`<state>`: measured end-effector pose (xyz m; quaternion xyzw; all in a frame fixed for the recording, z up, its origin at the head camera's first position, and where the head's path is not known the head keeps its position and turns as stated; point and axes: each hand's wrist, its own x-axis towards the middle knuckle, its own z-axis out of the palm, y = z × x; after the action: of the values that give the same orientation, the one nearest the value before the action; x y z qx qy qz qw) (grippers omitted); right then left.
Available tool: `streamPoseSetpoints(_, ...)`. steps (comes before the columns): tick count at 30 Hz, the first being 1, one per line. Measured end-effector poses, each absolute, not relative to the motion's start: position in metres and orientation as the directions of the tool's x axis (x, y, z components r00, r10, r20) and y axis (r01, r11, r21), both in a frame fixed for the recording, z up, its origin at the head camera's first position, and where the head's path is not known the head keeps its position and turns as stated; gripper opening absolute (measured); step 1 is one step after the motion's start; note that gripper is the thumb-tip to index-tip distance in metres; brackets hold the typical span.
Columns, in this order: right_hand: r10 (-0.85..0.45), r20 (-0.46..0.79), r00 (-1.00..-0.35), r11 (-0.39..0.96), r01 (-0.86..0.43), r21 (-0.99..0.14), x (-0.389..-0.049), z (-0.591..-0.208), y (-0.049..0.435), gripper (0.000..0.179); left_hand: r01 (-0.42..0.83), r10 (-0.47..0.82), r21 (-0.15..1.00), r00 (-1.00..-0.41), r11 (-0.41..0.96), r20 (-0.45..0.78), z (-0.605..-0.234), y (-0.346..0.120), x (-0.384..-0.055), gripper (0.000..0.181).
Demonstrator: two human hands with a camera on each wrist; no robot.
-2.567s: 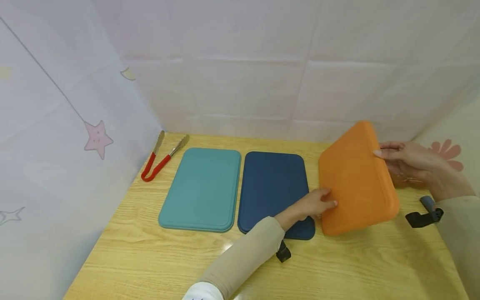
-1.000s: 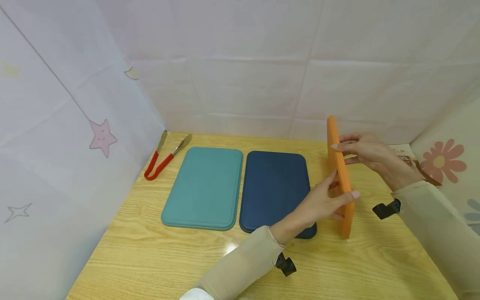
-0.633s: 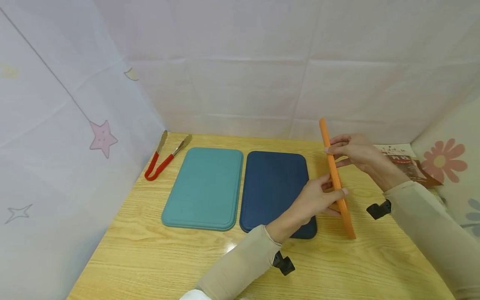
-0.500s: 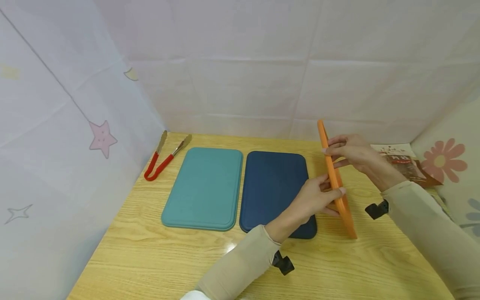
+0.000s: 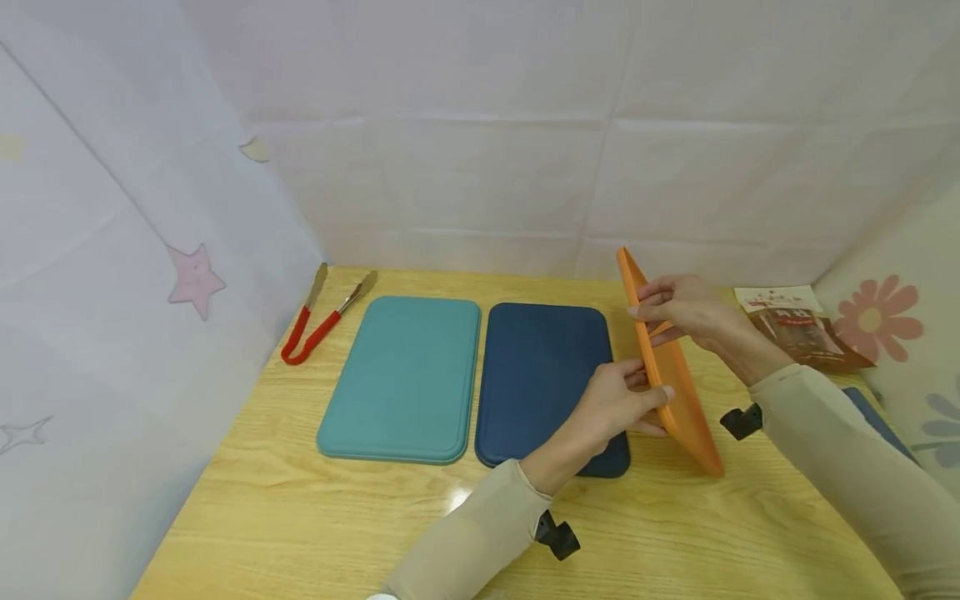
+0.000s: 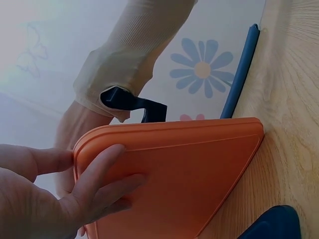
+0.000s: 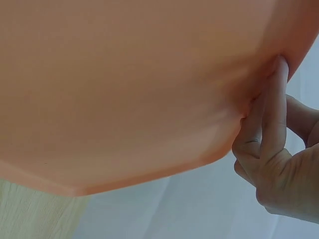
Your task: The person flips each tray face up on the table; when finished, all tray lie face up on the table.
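Observation:
In the head view an orange tray [image 5: 690, 417] stands steeply tilted on the right, its hollow side turned to the right. My left hand [image 5: 607, 408] grips its near part, thumb over the edge and fingers spread on the smooth underside, as the left wrist view shows. Farther back, my right hand [image 5: 701, 312] pinches the same upper edge, with fingertips against the hollow inner side [image 7: 124, 89]. The tray's lower edge is right at the tabletop. A navy tray [image 5: 543, 375] lies flat just left of it, partly behind my left hand. Beside that lies a teal tray [image 5: 405, 375].
Red-handled tongs [image 5: 307, 337] lie spread at the back left of the wooden table [image 5: 315, 525]. At the back right is a brown food packet [image 5: 806, 337] with a white top. A blue object [image 5: 877, 417] shows partly behind my right sleeve.
The orange tray has swung from showing its smooth underside, through edge-on, to showing its hollow side, its top tipping left. Both hands moved left with it, uncovering the packet and blue object.

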<state>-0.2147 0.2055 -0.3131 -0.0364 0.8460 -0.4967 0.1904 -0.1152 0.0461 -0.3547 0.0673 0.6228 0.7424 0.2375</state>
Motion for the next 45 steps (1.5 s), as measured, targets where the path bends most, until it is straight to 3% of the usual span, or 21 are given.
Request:
streamPoseSetpoints(14, -0.193, -0.213, -0.958, 0.543, 0.077, -0.836, -0.213, -0.328, 0.228, 0.053, -0.255, 0.415, 0.957, -0.892, -0.136, -0.179, -0.366, 0.038, -0.11, 0.036)
streamPoseSetpoints(21, -0.174, -0.317, -0.932, 0.598, 0.156, -0.786, -0.211, -0.37, 0.275, 0.049, -0.256, 0.427, 0.947, -0.891, -0.195, -0.153, -0.373, 0.035, -0.11, 0.04)
streamPoseSetpoints(30, -0.177, -0.478, -0.86, 0.669, 0.251, -0.7, -0.197, -0.414, 0.317, 0.068, -0.272, 0.425, 0.935, -0.892, -0.229, -0.156, -0.378, 0.031, -0.11, 0.04)
streamPoseSetpoints(45, -0.197, -0.47, -0.86, 0.631, 0.256, -0.732, -0.19, -0.429, 0.324, 0.066, -0.309, 0.443, 0.908, -0.882, -0.282, -0.162, -0.381, 0.027, -0.108, 0.038)
